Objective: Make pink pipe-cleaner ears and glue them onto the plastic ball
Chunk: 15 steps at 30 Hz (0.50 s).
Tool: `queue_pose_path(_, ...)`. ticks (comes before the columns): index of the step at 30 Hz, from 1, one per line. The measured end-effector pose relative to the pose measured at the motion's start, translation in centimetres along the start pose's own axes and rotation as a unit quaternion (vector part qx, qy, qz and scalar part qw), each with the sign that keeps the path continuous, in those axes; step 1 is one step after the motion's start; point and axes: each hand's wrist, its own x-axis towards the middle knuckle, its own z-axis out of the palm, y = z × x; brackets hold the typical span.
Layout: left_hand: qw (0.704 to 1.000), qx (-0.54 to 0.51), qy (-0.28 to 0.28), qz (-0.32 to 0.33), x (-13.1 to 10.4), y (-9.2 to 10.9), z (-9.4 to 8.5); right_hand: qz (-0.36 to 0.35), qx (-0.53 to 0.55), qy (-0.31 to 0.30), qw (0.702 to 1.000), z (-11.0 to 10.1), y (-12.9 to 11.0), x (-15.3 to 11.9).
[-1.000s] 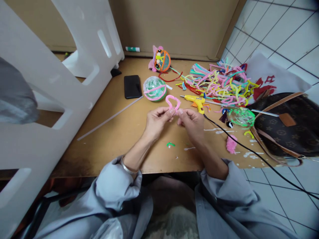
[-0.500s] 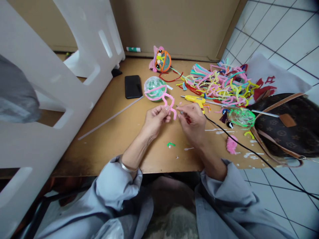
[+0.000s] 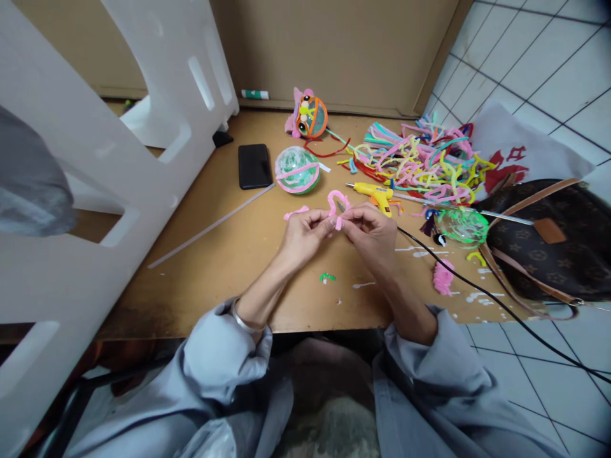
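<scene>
A pink pipe cleaner (image 3: 338, 196), bent into a loop, stands up between my hands above the wooden table. My left hand (image 3: 305, 235) pinches it by thumb and fingers, and a pink end pokes out past the knuckles at left. My right hand (image 3: 372, 232) is closed with its fingertips on the same pipe cleaner, meeting the left fingertips. A pointed metal tip (image 3: 340, 207) sticks out by the right fingers; the rest of that tool is hidden in the hand. Beyond the hands sits a clear ball (image 3: 296, 170) with green and white inside and pink strips around it.
A yellow glue gun (image 3: 375, 192) lies right of the hands, its black cord running to the right edge. Behind it spreads a heap of coloured pipe cleaners (image 3: 424, 162). Around are a black phone (image 3: 254, 166), a decorated ball (image 3: 312, 117), a green-wrapped ball (image 3: 463, 227) and a brown handbag (image 3: 548, 248).
My right hand has come left, so both hands' fingertips meet at the pink pipe cleaner. The pipe cleaner has turned, with its loop now upward and one end out to the left.
</scene>
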Motion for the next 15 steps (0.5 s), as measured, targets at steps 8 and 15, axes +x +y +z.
queue_pose_path(8,0.987,-0.146,-0.003,-0.063,0.13,0.36,0.05,0.121,0.128,-0.04,0.983,-0.32,-0.06,0.57)
queue_pose_path(15,0.999,-0.038,-0.017,-0.028,-0.06,-0.03,-0.04,0.153,0.127,-0.043,0.979,-0.12,0.62,0.84)
